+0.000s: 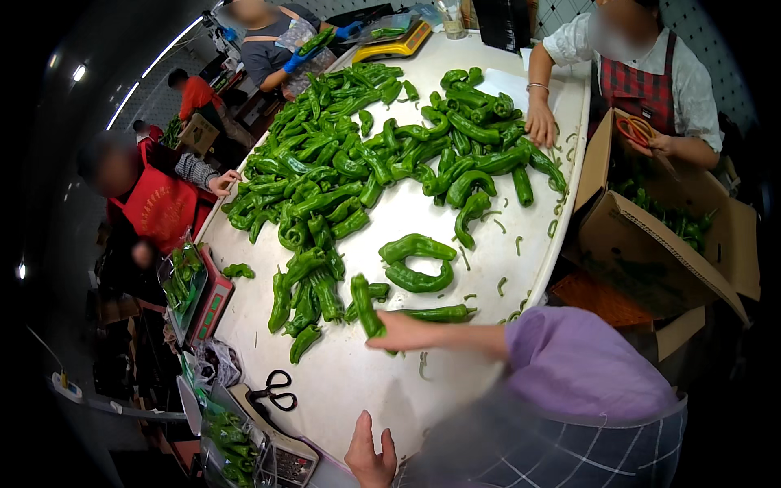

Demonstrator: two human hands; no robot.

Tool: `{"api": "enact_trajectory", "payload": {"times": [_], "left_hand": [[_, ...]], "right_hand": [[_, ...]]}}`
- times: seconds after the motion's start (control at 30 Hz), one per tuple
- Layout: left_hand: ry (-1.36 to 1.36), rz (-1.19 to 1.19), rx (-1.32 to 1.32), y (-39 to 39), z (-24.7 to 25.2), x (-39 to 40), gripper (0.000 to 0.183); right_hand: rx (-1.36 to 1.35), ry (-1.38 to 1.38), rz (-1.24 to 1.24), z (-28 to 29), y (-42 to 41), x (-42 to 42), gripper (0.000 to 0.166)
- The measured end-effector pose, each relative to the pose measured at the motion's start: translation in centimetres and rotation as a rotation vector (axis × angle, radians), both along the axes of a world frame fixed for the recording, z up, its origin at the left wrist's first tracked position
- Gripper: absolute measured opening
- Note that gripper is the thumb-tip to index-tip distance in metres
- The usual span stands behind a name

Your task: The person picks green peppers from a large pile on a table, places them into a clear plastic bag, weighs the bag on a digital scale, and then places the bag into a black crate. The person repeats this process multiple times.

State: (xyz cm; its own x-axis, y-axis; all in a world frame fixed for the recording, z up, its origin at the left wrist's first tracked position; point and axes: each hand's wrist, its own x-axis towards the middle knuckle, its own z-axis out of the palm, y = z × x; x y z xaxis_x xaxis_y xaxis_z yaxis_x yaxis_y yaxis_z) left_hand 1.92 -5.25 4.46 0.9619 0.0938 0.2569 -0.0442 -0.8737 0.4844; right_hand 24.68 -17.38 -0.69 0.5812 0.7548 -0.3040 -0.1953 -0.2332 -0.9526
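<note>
My right hand (pixel 403 332), coming out of a purple sleeve (pixel 579 354), is closed around a long green pepper (pixel 363 299) held over the white table (pixel 329 390). Close to that hand lie another green pepper (pixel 439 313) and two curved peppers (pixel 418 247) forming a ring. At the table's near edge, my left hand (pixel 371 454) is raised with thumb and fingers apart, holding nothing. Beyond my right hand, a large heap of green peppers (pixel 317 165) spreads across the tabletop.
Black-handled scissors (pixel 277 390) lie beside a scale (pixel 293 457) and bagged peppers (pixel 229 448). A red scale (pixel 213 299) and a yellow scale (pixel 393 43) stand along the left side. Co-workers surround the table; one holds orange-handled scissors (pixel 634 129) above a cardboard box (pixel 659 238).
</note>
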Motion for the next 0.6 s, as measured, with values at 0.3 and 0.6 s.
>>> {"api": "enact_trajectory", "payload": {"times": [0.3, 0.6], "left_hand": [[0.064, 0.08, 0.063, 3.0, -1.0, -1.4, 0.036], [0.04, 0.181, 0.056, 3.8, -1.6, -2.7, 0.027]], "right_hand": [[-0.481, -1.182, -0.464, -2.5, -6.4, 13.4, 0.056], [-0.429, -1.231, -0.509, -4.5, -8.5, 19.4, 0.039]]}}
